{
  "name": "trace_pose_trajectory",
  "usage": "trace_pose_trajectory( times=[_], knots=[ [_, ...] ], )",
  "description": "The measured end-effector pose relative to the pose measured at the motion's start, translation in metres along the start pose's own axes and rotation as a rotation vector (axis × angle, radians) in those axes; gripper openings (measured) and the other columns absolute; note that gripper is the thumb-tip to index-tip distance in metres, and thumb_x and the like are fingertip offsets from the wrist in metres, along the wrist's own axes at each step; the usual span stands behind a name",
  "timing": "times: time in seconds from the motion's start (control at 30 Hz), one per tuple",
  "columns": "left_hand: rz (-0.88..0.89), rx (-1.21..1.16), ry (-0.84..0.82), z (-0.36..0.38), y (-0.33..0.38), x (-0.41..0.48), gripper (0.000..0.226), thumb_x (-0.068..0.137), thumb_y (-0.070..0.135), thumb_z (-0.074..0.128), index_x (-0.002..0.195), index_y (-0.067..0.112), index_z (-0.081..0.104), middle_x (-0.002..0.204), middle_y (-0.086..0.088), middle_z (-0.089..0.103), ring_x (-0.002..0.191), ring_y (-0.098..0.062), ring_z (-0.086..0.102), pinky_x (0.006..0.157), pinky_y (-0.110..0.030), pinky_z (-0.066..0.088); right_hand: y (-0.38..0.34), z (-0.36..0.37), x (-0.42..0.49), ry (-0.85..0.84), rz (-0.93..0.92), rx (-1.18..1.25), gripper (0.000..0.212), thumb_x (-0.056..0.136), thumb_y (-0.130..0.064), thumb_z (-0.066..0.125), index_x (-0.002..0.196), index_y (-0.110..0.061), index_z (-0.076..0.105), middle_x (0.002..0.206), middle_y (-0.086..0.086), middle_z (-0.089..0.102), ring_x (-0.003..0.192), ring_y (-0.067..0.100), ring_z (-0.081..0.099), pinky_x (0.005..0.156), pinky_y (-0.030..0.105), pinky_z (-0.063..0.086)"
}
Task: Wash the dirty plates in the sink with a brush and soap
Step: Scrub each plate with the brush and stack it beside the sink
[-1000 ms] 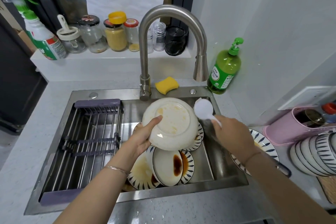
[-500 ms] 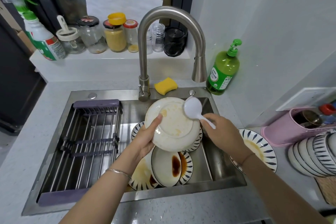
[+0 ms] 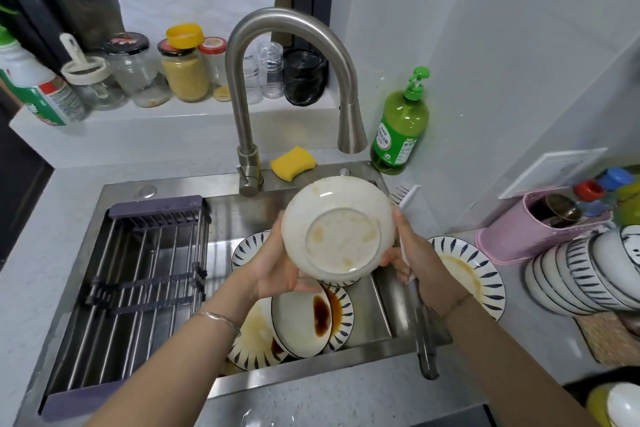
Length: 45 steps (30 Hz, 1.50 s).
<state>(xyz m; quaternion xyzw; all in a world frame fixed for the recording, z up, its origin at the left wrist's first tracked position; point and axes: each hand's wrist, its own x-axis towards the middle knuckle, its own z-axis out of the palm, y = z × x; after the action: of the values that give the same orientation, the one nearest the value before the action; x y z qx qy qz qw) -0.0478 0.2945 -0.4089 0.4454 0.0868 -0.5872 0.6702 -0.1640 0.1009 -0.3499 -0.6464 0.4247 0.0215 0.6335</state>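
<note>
A white plate (image 3: 337, 229) with greasy yellow smears is held up over the sink (image 3: 349, 352), its underside facing me. My left hand (image 3: 277, 267) grips its left and lower rim. My right hand (image 3: 420, 265) holds the white brush (image 3: 407, 193) by its handle, and its thumb rests against the plate's right rim. The bristles stick up just past the plate's upper right edge. Under the hands, several dirty blue-patterned plates (image 3: 301, 319) with brown sauce stains lie stacked in the basin. A green soap bottle (image 3: 400, 128) stands at the sink's back right corner.
The faucet (image 3: 294, 28) arches over the plate. Beside its base lies a yellow sponge (image 3: 292, 163). A drying rack (image 3: 138, 270) fills the sink's left half. On the right counter are a stained patterned plate (image 3: 467, 274), stacked bowls (image 3: 588, 270) and a pink holder (image 3: 540, 229). Jars line the back ledge.
The plate has been turned over, so its underside now faces me. The brush has come off the plate's face to its right side, and my right hand now touches the rim.
</note>
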Motion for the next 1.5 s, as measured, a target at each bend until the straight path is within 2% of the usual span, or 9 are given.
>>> trace_pose_trajectory(
  times=[0.13,0.23,0.43,0.6,0.77,0.97,1.07,1.17,1.5],
  knots=[
    [-0.044,-0.062,-0.094,0.017,0.007,0.003,0.039,0.092,0.020,0.045,0.126,0.006,0.057,0.122,-0.029,0.061,0.096,-0.050,0.065,0.069,-0.043,0.061,0.003,-0.025,0.008,-0.010,-0.044,-0.018,0.086,0.084,-0.075,0.032,0.089,0.003,0.066,0.045,0.005,0.054,0.031,0.011,0.034,0.037,0.020,0.028],
    [-0.025,0.000,0.001,0.031,0.010,0.018,0.025,0.099,0.006,0.042,0.117,-0.003,0.057,0.104,-0.023,0.070,0.080,-0.031,0.073,0.061,-0.034,0.061,0.007,-0.050,0.010,-0.016,-0.143,-0.039,0.061,0.091,-0.063,0.038,0.099,-0.010,0.067,0.043,-0.003,0.048,0.031,0.008,0.033,0.039,0.020,0.027],
    [0.162,0.329,0.109,0.068,0.001,0.058,0.026,0.101,0.017,0.049,0.122,0.005,0.060,0.105,-0.009,0.073,0.088,-0.016,0.071,0.077,-0.028,0.060,0.029,-0.102,0.007,0.145,-0.303,-0.191,0.019,0.089,-0.036,0.062,0.101,-0.022,0.066,0.043,-0.007,0.044,0.039,0.007,0.037,0.038,0.019,0.034],
    [0.278,0.553,0.115,0.113,-0.015,0.089,0.037,0.104,0.037,0.040,0.124,0.014,0.061,0.111,-0.003,0.073,0.103,-0.015,0.068,0.095,-0.034,0.052,0.064,-0.142,0.011,0.256,-0.365,-0.295,0.024,0.090,-0.040,0.060,0.096,-0.019,0.069,0.084,0.009,0.071,0.082,0.021,0.067,0.078,0.038,0.056],
    [0.342,0.765,0.135,0.138,-0.045,0.120,0.077,0.083,0.081,0.030,0.130,0.027,0.058,0.130,0.004,0.063,0.123,-0.015,0.056,0.112,-0.042,0.038,0.092,-0.173,0.018,0.309,-0.417,-0.295,0.009,0.093,-0.026,0.059,0.098,-0.025,0.067,0.090,-0.010,0.070,0.083,-0.001,0.063,0.073,0.019,0.046],
    [0.403,0.856,0.163,0.159,-0.061,0.135,0.026,0.105,0.043,0.030,0.095,0.040,0.054,0.096,0.020,0.058,0.100,0.001,0.056,0.088,-0.011,0.041,0.120,-0.190,0.037,0.371,-0.396,-0.278,0.015,0.092,-0.018,0.062,0.106,-0.017,0.063,0.086,-0.016,0.062,0.076,-0.015,0.058,0.063,-0.001,0.039],
    [0.439,0.918,0.191,0.155,-0.071,0.157,0.037,0.094,0.067,0.026,0.087,0.051,0.058,0.108,0.004,0.061,0.124,-0.021,0.045,0.111,-0.039,0.032,0.129,-0.195,0.046,0.362,-0.354,-0.215,0.016,0.092,-0.019,0.062,0.106,-0.014,0.065,0.087,-0.012,0.065,0.079,-0.002,0.062,0.063,0.002,0.043],
    [0.443,0.965,0.202,0.142,-0.085,0.183,0.050,0.091,0.075,0.026,0.108,0.045,0.063,0.122,-0.010,0.060,0.130,-0.032,0.042,0.114,-0.050,0.029,0.133,-0.200,0.053,0.363,-0.339,-0.200,0.010,0.091,-0.017,0.063,0.100,-0.014,0.064,0.084,-0.009,0.065,0.071,-0.014,0.060,0.060,0.001,0.042],
    [0.405,0.950,0.263,0.136,-0.101,0.200,0.051,0.099,0.056,0.026,0.145,0.038,0.040,0.122,-0.010,0.042,0.113,-0.008,0.033,0.106,-0.019,0.017,0.148,-0.204,0.074,0.335,-0.289,-0.156,0.003,0.088,-0.017,0.067,0.087,-0.014,0.067,0.078,0.001,0.068,0.072,0.010,0.062,0.061,0.010,0.047]
  ],
)
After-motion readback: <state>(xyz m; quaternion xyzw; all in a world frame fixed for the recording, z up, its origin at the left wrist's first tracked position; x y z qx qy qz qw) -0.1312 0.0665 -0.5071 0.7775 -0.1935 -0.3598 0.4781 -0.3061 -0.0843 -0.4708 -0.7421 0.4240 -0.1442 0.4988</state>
